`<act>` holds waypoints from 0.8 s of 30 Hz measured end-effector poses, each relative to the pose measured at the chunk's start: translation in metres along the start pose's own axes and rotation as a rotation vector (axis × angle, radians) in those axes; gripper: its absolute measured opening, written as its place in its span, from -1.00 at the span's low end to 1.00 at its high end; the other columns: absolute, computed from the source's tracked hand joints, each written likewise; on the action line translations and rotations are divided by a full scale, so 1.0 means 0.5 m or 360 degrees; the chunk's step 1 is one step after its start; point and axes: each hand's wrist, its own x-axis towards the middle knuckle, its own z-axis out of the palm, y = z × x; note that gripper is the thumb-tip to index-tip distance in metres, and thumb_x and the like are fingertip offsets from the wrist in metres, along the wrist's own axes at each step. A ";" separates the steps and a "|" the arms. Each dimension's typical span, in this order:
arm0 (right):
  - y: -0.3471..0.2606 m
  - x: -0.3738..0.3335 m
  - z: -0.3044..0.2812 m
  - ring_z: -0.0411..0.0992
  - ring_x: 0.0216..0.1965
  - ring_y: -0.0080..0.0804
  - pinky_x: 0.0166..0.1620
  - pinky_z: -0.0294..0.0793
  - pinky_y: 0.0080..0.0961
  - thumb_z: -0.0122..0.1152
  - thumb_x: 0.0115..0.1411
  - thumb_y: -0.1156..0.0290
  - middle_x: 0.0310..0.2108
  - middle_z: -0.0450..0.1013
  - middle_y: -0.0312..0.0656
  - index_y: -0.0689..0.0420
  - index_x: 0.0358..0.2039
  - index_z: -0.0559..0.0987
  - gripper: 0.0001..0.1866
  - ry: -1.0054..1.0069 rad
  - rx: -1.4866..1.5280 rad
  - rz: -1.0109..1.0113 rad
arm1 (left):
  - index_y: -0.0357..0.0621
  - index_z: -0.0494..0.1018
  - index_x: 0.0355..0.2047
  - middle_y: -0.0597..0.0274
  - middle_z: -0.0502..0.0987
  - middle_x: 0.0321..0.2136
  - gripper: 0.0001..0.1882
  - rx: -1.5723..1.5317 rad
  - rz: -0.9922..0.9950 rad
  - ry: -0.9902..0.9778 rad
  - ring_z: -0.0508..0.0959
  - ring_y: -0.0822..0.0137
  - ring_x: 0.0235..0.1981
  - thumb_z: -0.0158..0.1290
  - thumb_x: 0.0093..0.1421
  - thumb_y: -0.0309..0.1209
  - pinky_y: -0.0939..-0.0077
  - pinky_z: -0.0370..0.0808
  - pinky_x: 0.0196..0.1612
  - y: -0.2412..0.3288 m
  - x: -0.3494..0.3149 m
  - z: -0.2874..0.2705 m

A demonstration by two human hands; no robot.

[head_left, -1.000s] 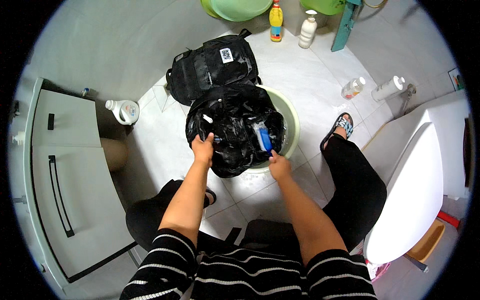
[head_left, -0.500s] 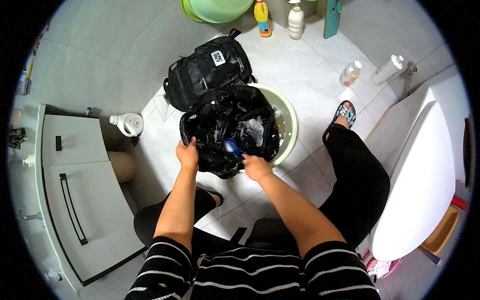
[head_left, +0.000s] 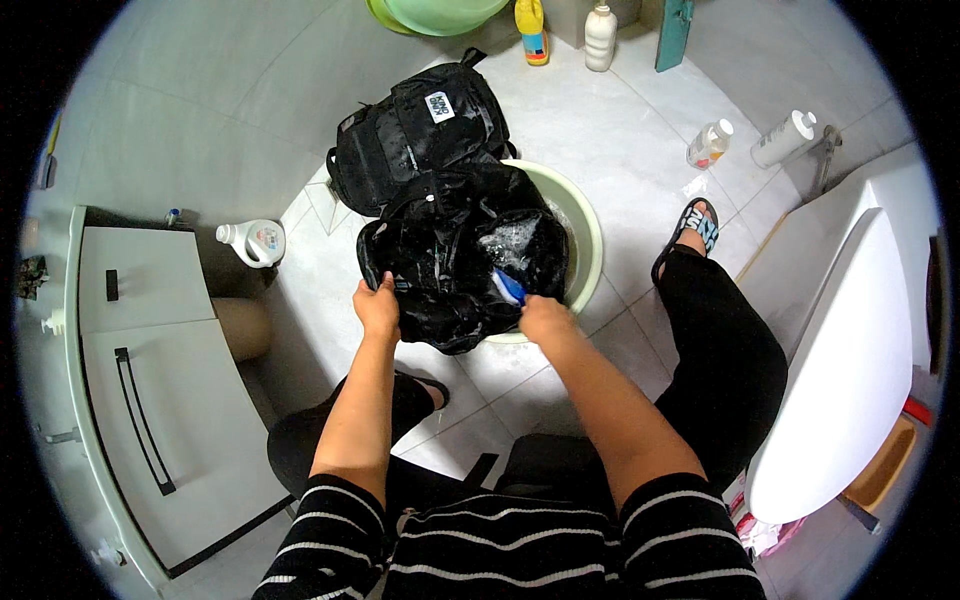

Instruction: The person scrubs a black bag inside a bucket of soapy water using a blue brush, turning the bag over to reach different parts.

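A wet black backpack (head_left: 420,240) lies spread across a pale green basin (head_left: 590,230), its upper part reaching past the rim toward the wall. White suds cover a patch on its right side. My left hand (head_left: 376,308) is closed on the backpack's near left edge, thumb on top. In my right hand (head_left: 548,320) is a blue scrub brush (head_left: 508,287), its head against the wet fabric just below the suds. The bristles are mostly hidden. Most of the basin is under the backpack; a strip of water shows along its right side.
A white jug (head_left: 255,243) stands left beside a grey cabinet (head_left: 200,400). At the back are a yellow bottle (head_left: 532,35), a white pump bottle (head_left: 600,40) and a green tub (head_left: 440,14). Two more bottles (head_left: 710,145) (head_left: 784,140) stand far right, near a white toilet (head_left: 840,370).
My right hand and the brush have moved to the right across the backpack, toward the suds. The left hand keeps its hold in nearly the same place.
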 end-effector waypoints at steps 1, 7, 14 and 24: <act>-0.013 0.001 -0.001 0.46 -0.19 -0.02 -0.10 0.43 -0.18 -0.07 0.14 0.29 -0.25 0.47 0.05 0.09 -0.20 0.52 -0.72 -0.0024 0.0021 0.0011 | -0.30 0.40 -0.40 0.22 0.50 -0.49 -0.87 0.0029 0.0014 0.0028 0.42 0.41 -0.49 0.08 0.10 -0.47 0.48 0.36 -0.37 0.005 -0.004 0.006; -0.075 -0.046 0.013 0.42 -0.14 0.03 -0.07 0.38 -0.13 -0.07 0.19 0.21 -0.20 0.45 0.03 -0.11 0.01 0.42 -0.64 -0.0016 0.0091 -0.0216 | -0.32 0.42 -0.36 0.14 0.53 -0.45 -0.82 0.0083 0.0012 -0.0057 0.46 0.35 -0.44 0.09 0.10 -0.44 0.45 0.38 -0.31 -0.014 0.015 -0.012; -0.064 0.008 0.032 0.40 -0.12 0.03 -0.04 0.37 -0.22 -0.03 0.13 0.29 -0.17 0.43 0.07 0.04 -0.08 0.50 -0.66 -0.0125 -0.0032 -0.0498 | -0.33 0.43 -0.36 0.09 0.54 -0.44 -0.81 0.0131 -0.0031 -0.0001 0.49 0.31 -0.43 0.08 0.11 -0.42 0.43 0.40 -0.28 -0.062 0.026 -0.006; -0.085 0.010 -0.030 0.43 -0.16 0.03 -0.08 0.39 -0.10 -0.05 0.15 0.26 -0.21 0.47 0.01 -0.03 -0.05 0.47 -0.65 0.0095 0.0093 -0.0289 | -0.34 0.43 -0.37 0.02 0.55 -0.43 -0.81 0.0488 -0.0084 0.0079 0.52 0.21 -0.41 0.09 0.09 -0.42 0.39 0.40 -0.28 -0.026 0.010 -0.008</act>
